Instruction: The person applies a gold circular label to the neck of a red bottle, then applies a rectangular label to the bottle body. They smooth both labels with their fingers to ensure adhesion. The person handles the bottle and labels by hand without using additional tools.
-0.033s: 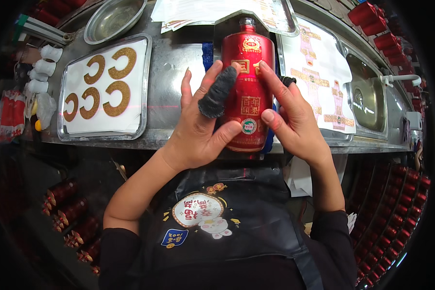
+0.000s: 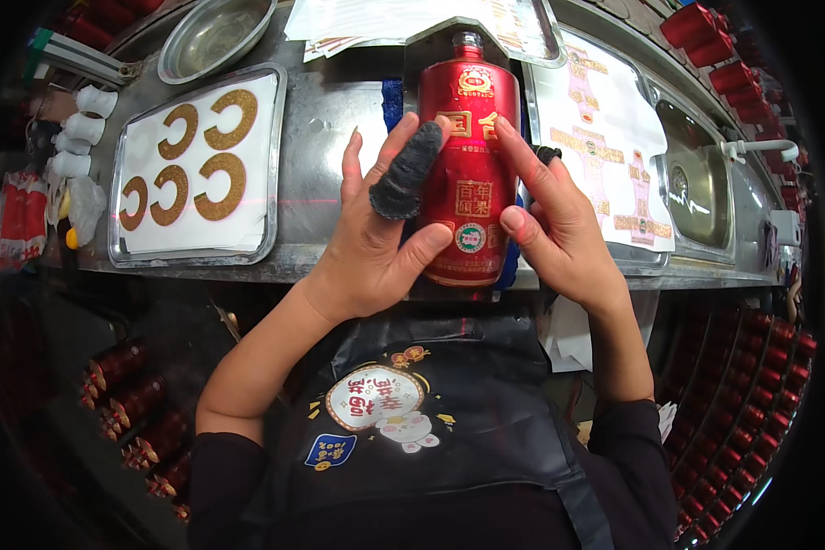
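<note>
A red glossy bottle [image 2: 467,165] with gold lettering and a round green-and-white emblem lies on its back in a dark-edged holder [image 2: 419,46], neck pointing away from me. My left hand [image 2: 376,215] is open at its left side, fingers spread, a black cloth cover [image 2: 407,172] on one finger. The thumb and fingertips of that hand rest at or just over the bottle's left face. Along the right side, my right hand [image 2: 559,215] has its fingers stretched out, with index tip and thumb at the bottle's edge. Blue cloth [image 2: 391,103] shows beside the holder.
On the left is a tray [image 2: 280,165] with gold C-shaped decals on white sheets; a metal bowl [image 2: 167,69] stands behind it. To the right lie sheets [image 2: 614,174] of gold and red decals, then a sink [image 2: 697,197] with a tap. Many red bottles [image 2: 742,403] stand below right.
Both hands have shifted very slightly outward from the bottle, leaving a bit more of its gold lettering in sight. The bottle has barely moved.
</note>
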`<state>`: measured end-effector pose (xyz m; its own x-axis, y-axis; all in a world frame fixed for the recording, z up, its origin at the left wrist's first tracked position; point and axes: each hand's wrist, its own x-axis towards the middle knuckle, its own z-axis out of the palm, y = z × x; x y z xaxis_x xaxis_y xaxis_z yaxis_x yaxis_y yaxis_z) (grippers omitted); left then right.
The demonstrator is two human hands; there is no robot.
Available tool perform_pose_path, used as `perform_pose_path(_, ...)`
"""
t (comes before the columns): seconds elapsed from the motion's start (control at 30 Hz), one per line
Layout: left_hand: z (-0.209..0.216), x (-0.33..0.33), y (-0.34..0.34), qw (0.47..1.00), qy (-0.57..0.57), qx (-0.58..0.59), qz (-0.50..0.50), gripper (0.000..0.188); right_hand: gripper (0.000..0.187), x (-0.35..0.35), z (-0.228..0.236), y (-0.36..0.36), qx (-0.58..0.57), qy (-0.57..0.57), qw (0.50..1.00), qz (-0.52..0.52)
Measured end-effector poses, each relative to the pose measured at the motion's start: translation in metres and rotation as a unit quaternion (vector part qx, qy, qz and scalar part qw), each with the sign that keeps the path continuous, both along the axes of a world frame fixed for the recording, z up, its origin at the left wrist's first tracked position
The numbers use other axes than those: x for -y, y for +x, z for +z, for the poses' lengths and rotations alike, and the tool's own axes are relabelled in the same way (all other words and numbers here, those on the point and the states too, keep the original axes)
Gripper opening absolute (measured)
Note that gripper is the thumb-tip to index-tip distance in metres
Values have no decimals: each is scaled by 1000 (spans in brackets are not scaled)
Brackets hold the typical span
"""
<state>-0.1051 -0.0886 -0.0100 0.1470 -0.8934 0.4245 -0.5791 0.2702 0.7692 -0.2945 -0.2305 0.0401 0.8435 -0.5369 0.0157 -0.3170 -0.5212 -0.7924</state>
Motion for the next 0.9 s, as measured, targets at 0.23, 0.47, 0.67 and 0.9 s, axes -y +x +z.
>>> perform_pose_path(0.23,-3,4,6,999,-10,-1,-33,66,73,-4,4,-9,-43,-20,999,17)
perform_pose_path(0.47,-3,2,8,999,-2,24,-33,67,76,-2,3,-8,-36,-11,999,29)
perform_pose_path(0.67,-2,2,11,998,0,45,-42,77,87,0,-1,-11,-35,-8,999,41)
perform_pose_path(0.9,-5,3,13,997,0,56,-45,81,103,7,-12,-12,-21,-29,997,68)
